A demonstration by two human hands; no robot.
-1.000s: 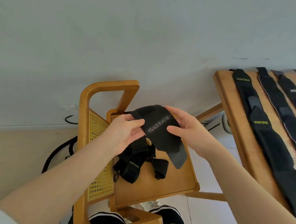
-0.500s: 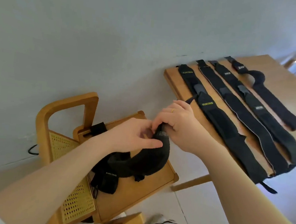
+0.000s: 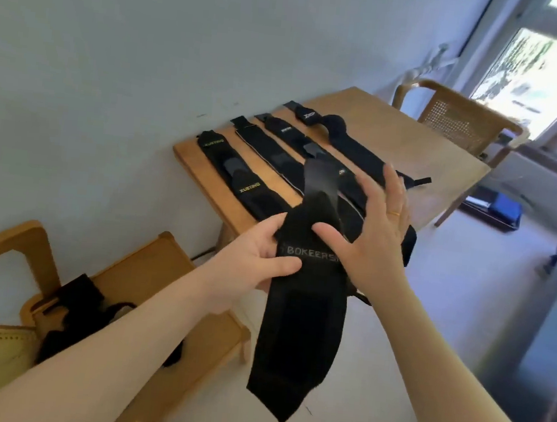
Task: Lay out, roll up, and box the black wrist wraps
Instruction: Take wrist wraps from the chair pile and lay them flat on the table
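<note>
While the left hand (image 3: 255, 256) pinches the wrap (image 3: 301, 315) off the table's edge (image 3: 205, 183), right hand (image 3: 373, 240) spreads.

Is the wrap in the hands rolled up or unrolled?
Unrolled. The wrap hangs as one long flat strip from the left hand, its lettering readable; the right hand is spread open beside it.

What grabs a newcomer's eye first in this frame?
The black BOKEERSI wrist wrap hanging mid-frame: the left hand pinches its edge beside the lettering, while the right hand is spread open against its other side. Behind it, four black wrist wraps lie flat side by side on the wooden table by the wall. More black wraps sit heaped on the wooden chair at lower left.
</note>
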